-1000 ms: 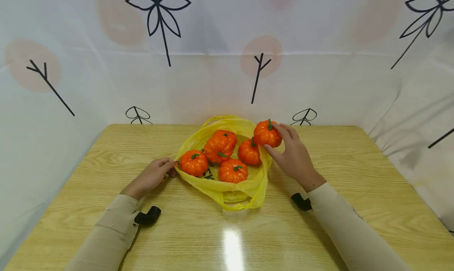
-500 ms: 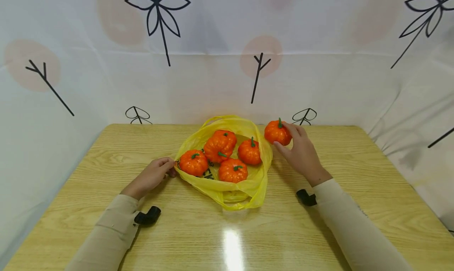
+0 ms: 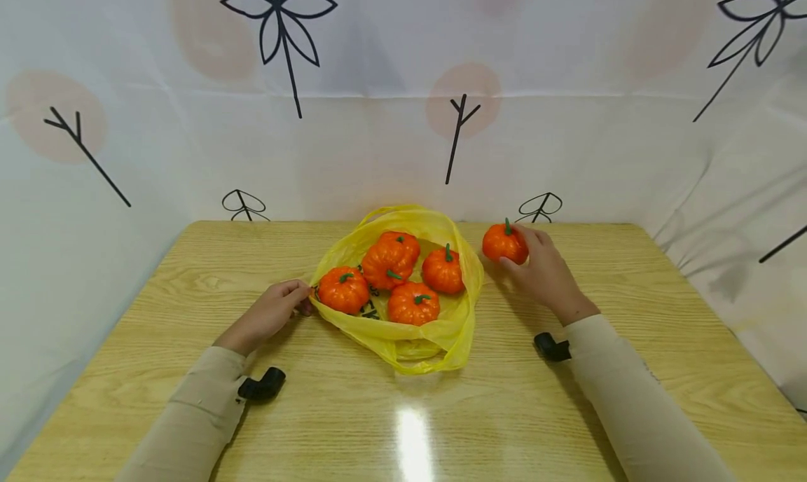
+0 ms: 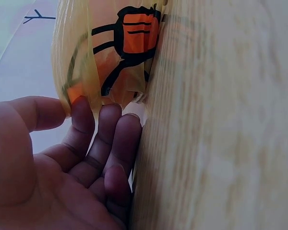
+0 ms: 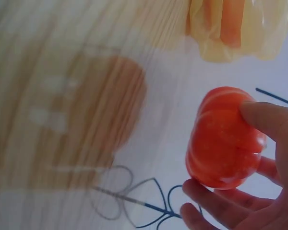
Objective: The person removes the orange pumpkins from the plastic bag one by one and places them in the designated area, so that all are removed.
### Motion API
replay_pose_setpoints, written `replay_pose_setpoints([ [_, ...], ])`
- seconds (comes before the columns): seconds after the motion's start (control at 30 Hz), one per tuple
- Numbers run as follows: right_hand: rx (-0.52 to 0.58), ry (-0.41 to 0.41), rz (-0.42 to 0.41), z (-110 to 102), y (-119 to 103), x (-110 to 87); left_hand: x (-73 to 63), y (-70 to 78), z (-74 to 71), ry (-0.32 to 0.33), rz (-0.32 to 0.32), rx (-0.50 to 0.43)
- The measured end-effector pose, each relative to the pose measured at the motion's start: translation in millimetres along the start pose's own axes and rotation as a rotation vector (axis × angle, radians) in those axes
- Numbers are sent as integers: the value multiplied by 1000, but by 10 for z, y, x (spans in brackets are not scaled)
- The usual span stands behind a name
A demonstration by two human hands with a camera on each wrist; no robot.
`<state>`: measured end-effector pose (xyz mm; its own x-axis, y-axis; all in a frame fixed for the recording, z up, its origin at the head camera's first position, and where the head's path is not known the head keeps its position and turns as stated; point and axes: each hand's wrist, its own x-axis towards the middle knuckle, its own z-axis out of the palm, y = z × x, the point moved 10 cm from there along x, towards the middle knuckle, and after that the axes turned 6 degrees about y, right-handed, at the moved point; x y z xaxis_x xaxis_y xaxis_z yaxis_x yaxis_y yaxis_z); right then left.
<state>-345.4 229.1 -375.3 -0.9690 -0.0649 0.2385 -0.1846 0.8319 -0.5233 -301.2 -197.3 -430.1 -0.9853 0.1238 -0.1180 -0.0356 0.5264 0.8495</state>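
A yellow plastic bag (image 3: 454, 331) lies mouth-up on the table with several small orange pumpkins (image 3: 413, 303) inside, each with a green stem. At its left edge my left hand (image 3: 274, 314) pinches the bag's rim between thumb and index finger; the left wrist view shows the pinched yellow film (image 4: 77, 57) with a black and orange print. To the right of the bag, my right hand (image 3: 547, 275) holds another pumpkin (image 3: 502, 244) between thumb and fingers. In the right wrist view this pumpkin (image 5: 225, 139) is held above the tabletop, its reflection on the wood.
The wood-grain table (image 3: 340, 426) ends at a white cloth backdrop (image 3: 378, 139) with black plant drawings. A black curved piece sits at each wrist, on the left (image 3: 261, 385) and on the right (image 3: 551, 347). Bare wood stretches right of the held pumpkin.
My right hand has carried its pumpkin from over the bag's right rim out to the right, and slightly down toward the table. My left hand has stayed at the bag's rim.
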Motion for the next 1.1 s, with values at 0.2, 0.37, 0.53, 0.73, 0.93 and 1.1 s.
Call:
replay_pose_setpoints([
  [0.2, -12, -101, 54, 86, 133, 19, 6, -4, 0, 1, -1, 2],
  [0.37, -13, -154, 73, 143, 218, 22, 9, -4, 0, -5, 1, -3],
  [0.53, -11, -166, 71, 158, 226, 27, -2, -3, -3, -8, -6, -10],
  [0.73, -14, -161, 66, 151, 223, 27, -8, 6, 14, -6, -12, -19],
  [0.93, -23, -158, 61, 144, 217, 19, -12, 15, 13, -7, -13, -20],
  [1.1, -24, -155, 61, 153, 223, 26, -7, 7, 16, -10, -14, -19],
])
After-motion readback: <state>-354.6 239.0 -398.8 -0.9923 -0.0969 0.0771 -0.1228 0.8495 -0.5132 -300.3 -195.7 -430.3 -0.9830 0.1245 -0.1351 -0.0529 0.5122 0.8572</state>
